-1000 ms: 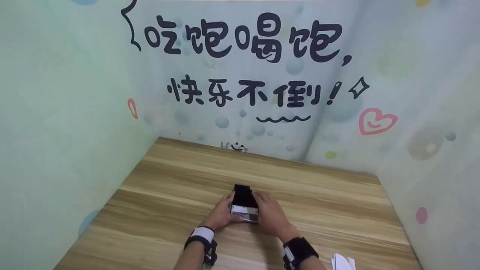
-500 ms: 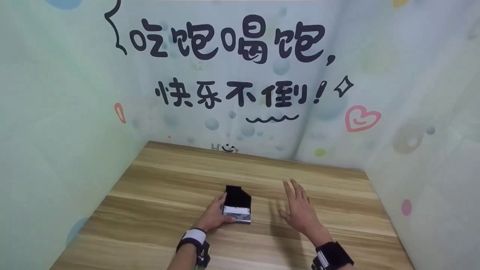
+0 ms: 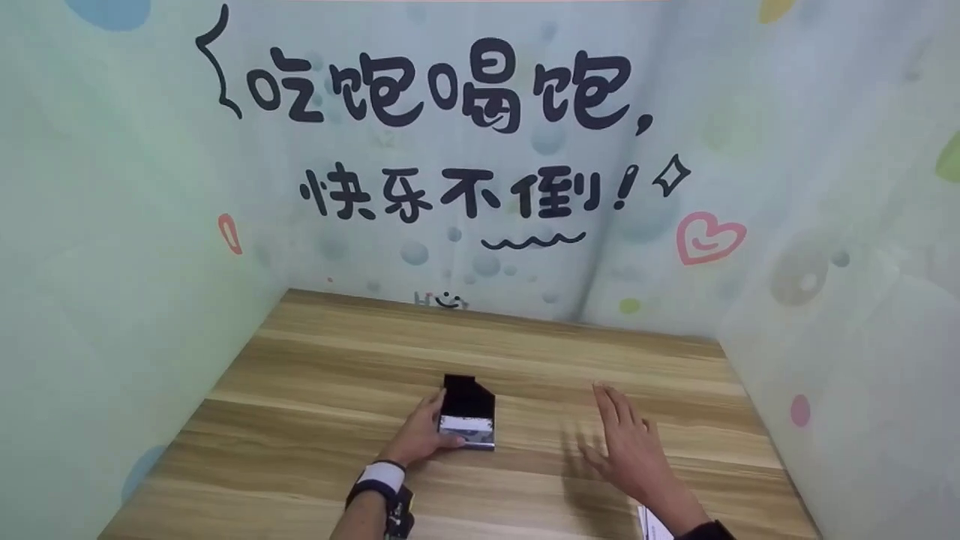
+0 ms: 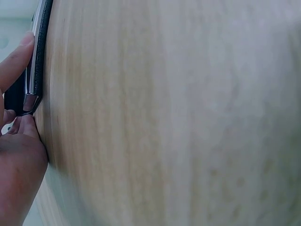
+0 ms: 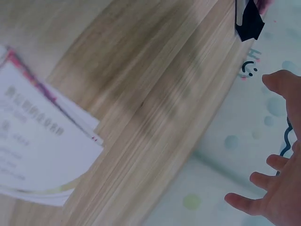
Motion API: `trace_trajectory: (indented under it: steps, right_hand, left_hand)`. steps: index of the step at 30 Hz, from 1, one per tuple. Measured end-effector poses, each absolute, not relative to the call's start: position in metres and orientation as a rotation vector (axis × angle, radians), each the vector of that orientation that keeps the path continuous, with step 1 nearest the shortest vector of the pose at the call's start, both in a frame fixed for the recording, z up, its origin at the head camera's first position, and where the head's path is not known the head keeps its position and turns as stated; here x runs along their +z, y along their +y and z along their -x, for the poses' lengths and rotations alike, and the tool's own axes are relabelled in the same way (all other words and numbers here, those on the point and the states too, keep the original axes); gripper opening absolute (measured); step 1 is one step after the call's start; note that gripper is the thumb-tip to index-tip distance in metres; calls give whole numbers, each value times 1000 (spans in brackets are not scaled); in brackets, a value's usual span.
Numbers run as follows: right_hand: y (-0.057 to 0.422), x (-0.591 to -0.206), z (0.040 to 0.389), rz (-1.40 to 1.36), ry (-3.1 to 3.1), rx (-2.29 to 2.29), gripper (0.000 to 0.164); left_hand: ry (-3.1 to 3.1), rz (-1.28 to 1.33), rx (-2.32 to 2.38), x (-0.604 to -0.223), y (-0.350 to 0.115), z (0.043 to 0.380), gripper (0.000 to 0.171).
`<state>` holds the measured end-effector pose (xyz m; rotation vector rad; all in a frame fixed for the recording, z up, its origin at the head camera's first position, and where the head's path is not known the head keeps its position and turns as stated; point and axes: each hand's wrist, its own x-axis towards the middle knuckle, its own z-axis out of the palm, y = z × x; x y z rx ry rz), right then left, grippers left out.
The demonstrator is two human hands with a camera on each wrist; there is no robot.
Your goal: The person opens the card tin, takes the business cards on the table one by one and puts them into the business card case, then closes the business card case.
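Note:
A black and silver card case point(image 3: 468, 397) with its black flap raised lies on the wooden table. My left hand point(image 3: 417, 438) holds its left side, thumb over the near edge. From the left wrist view, the case point(image 4: 39, 61) shows a shiny metal edge and dark textured covering, with fingers of the left hand point(image 4: 21, 165) at its end. My right hand point(image 3: 634, 454) hovers over the table to the right, fingers extended and holding nothing. Below its wrist lies a stack of white printed cards point(image 3: 654, 525), mostly covered by the forearm; the right wrist view shows these cards point(image 5: 42, 136) larger.
The wood-grain table point(image 3: 360, 337) meets a pale printed curtain point(image 3: 420, 255) with dark lettering at the back. Similar curtain walls close in the left and right sides. A strapped camera point(image 3: 399, 517) sits on the left wrist.
My right hand has let go of the card case and moved right, then back toward the cards. The left hand keeps its hold. The head view has shifted to the right.

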<state>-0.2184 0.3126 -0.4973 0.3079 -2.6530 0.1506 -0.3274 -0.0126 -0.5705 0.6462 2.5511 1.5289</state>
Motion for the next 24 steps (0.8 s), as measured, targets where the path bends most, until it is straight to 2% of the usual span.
trace_trajectory:
  steps: [13,24]
  right_hand:
    - [333,-498,165,-162,-2861,153,118]
    - [350,-500,134,66,-3081,196,114]
  left_hand:
    - [2567,-588,1497,-567,-8,329,98]
    - [2543,-582,1512,-570,-10,327,96]
